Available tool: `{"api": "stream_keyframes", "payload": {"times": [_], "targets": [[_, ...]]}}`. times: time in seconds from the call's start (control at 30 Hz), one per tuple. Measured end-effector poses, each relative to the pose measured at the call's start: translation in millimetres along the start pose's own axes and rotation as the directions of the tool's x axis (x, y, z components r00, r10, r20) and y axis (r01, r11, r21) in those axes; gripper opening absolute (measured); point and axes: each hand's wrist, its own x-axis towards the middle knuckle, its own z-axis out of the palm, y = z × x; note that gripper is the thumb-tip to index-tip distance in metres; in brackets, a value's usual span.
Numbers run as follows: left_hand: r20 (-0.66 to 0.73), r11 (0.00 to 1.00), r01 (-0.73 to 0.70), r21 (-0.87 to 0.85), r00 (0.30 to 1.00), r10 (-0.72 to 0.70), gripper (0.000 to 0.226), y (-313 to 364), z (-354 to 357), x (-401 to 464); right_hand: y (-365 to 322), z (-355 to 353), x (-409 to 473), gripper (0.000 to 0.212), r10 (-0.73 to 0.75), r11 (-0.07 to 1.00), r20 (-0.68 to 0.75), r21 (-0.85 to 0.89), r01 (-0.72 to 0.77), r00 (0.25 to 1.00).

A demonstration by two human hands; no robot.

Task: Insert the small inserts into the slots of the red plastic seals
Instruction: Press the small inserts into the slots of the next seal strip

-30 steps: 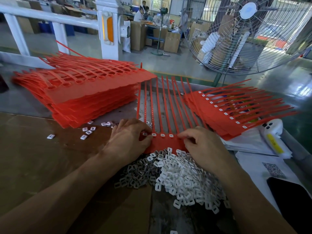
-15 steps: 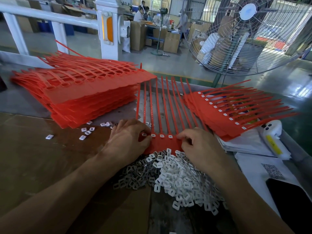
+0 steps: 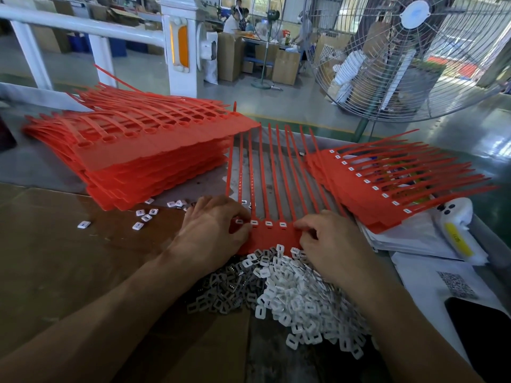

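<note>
while the flat red plastic seal strip (image 3: 272, 236) lies on the tabletop just behind the heap of small white inserts (image 3: 298, 297), presumably for short reaches, the left hand (image 3: 213, 233) pinches its left end to steady it and the right hand (image 3: 331, 244), fingers curled, pinches at its right slots.

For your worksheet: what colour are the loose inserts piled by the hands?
White, inserts in the head view.

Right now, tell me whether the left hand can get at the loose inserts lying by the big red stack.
Probably yes. The left hand rests on the seal sheet, and bare cardboard lies between it and the loose inserts; nothing stands in the way.
</note>
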Motion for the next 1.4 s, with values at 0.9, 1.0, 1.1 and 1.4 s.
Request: {"api": "stream_keyframes", "payload": {"times": [0.9,1.0,1.1,1.4], "targets": [[0.005,1.000,-0.003,-0.002,1.000,0.003,0.027,3,-4,-1,13,-9,-9,0.010,-0.055,0.965,0.148,0.263,0.015,0.987],[0.007,1.000,-0.002,0.000,1.000,0.002,0.027,2,-3,-1,13,-8,-9,0.008,-0.056,0.968,0.138,0.249,0.020,0.989],[0.006,1.000,-0.005,0.006,1.000,0.005,0.028,2,-3,-1,12,-8,-10,0.006,-0.071,0.974,0.122,0.222,0.043,0.990],[0.017,1.000,-0.005,0.011,1.000,0.004,0.028,2,-2,0,23,-6,-3,0.010,0.075,0.899,-0.097,0.437,-0.025,0.992]]}}
